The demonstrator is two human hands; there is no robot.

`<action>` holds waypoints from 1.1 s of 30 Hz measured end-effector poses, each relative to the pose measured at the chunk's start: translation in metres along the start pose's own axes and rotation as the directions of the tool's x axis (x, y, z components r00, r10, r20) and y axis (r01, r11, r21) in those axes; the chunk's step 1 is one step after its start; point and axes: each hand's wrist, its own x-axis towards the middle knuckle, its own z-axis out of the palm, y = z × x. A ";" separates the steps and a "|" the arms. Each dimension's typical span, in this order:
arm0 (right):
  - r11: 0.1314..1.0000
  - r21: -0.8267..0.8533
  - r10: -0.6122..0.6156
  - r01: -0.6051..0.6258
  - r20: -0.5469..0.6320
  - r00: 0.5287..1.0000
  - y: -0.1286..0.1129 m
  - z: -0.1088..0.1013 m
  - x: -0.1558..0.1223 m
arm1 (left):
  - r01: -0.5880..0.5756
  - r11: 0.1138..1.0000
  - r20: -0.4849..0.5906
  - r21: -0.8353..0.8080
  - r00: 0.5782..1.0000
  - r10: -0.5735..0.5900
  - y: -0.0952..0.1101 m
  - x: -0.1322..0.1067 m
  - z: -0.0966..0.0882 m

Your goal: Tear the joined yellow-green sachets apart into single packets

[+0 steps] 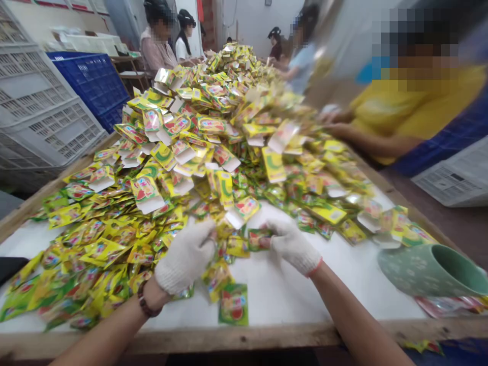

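My right hand (293, 245), in a white knitted glove, pinches a small green and red packet (257, 239) over the white tabletop (282, 300). My left hand (186, 254), gloved too and with a dark bracelet at the wrist, has its fingers curled by the near edge of the pile; what they hold, if anything, is hidden. Between the hands lie yellow packets (237, 246). Closer to me, a green packet (234, 304) lies flat near the table edge. An open-ended small box (244, 211) rests just beyond my hands.
A tall heap of small yellow boxes (211, 124) runs down the table, with many packets (110, 244) at the left. A green patterned cup (412, 269) lies on its side at the right. White crates (41, 101) flank the table, where several people work.
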 end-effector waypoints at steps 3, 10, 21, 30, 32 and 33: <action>0.996 0.064 -0.057 0.056 0.013 0.998 -0.005 0.002 -0.005 | 0.213 0.877 0.123 -0.431 0.977 -0.177 0.003 -0.001 -0.006; 0.995 0.083 -0.053 0.048 0.056 0.997 -0.005 0.012 -0.007 | 0.298 0.679 0.317 -0.671 0.943 -0.100 0.024 0.009 0.006; 0.959 0.270 -0.062 0.084 -0.088 0.994 -0.008 0.018 -0.005 | 0.398 0.199 0.388 -0.896 0.917 -0.086 0.025 0.007 0.024; 0.990 -0.082 -0.120 0.112 -0.093 0.988 -0.001 0.017 -0.006 | 0.332 0.588 0.347 -0.738 0.934 -0.091 0.017 0.008 0.026; 0.987 -0.115 -0.124 0.113 -0.095 0.988 -0.001 0.019 -0.006 | 0.326 0.572 0.349 -0.753 0.934 -0.073 0.019 0.007 0.028; 0.986 -0.119 -0.130 0.118 -0.099 0.987 0.000 0.020 -0.006 | 0.317 0.564 0.344 -0.762 0.937 -0.061 0.019 0.007 0.029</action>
